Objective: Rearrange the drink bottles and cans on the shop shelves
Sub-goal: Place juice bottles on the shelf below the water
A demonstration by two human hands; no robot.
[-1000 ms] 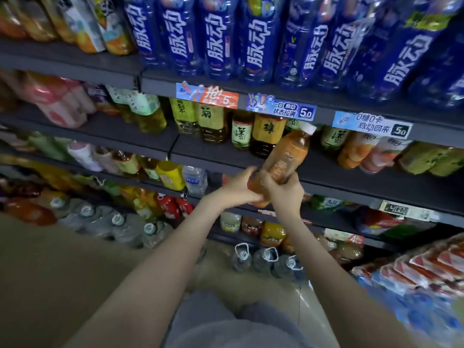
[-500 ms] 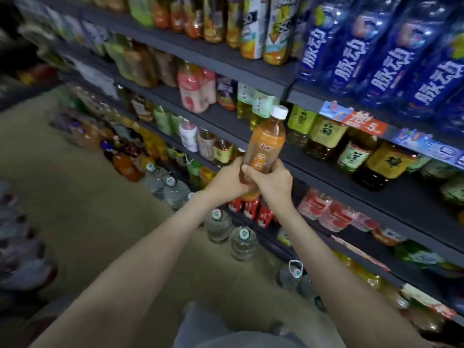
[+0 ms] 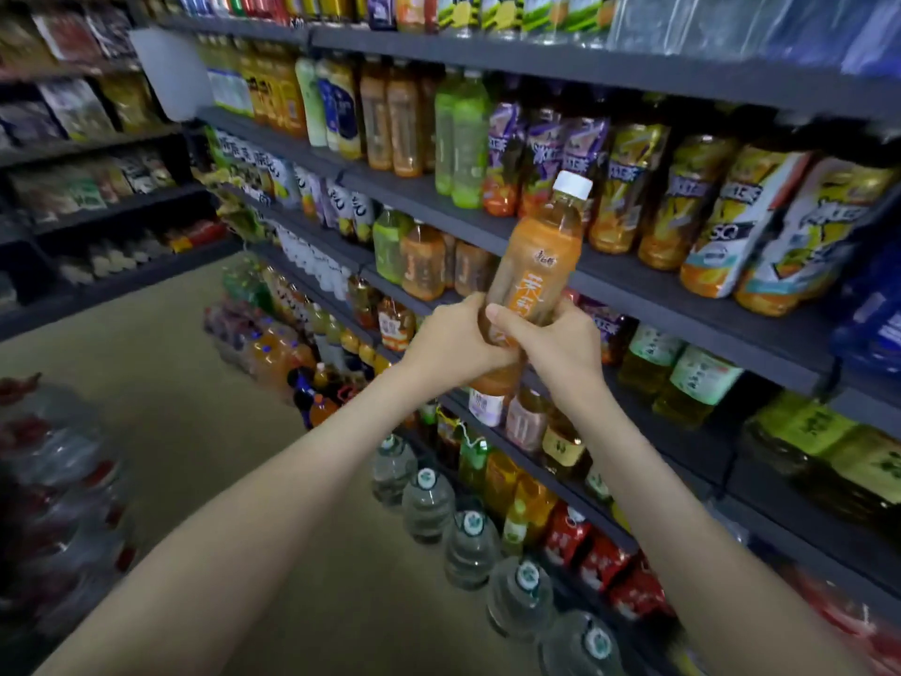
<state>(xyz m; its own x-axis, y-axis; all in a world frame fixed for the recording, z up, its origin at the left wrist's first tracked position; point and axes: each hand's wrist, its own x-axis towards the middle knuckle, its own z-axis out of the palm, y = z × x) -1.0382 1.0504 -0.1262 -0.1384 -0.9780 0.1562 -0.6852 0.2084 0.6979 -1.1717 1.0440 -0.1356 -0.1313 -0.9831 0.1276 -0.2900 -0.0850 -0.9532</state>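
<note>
Both hands up at centre frame: the left hand [image 3: 451, 341] and right hand [image 3: 553, 344] wrap their fingers round the lower half of an orange tea bottle [image 3: 534, 280], white cap tilted toward the upper right. It's held in the air just before the dark shelves [image 3: 634, 280], with water jugs [image 3: 470, 544] lined along the floor below.

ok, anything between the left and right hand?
Head view: only the bottle, white cap up. The left hand and right hand both grip its lower half; nothing else sits between them.
</note>
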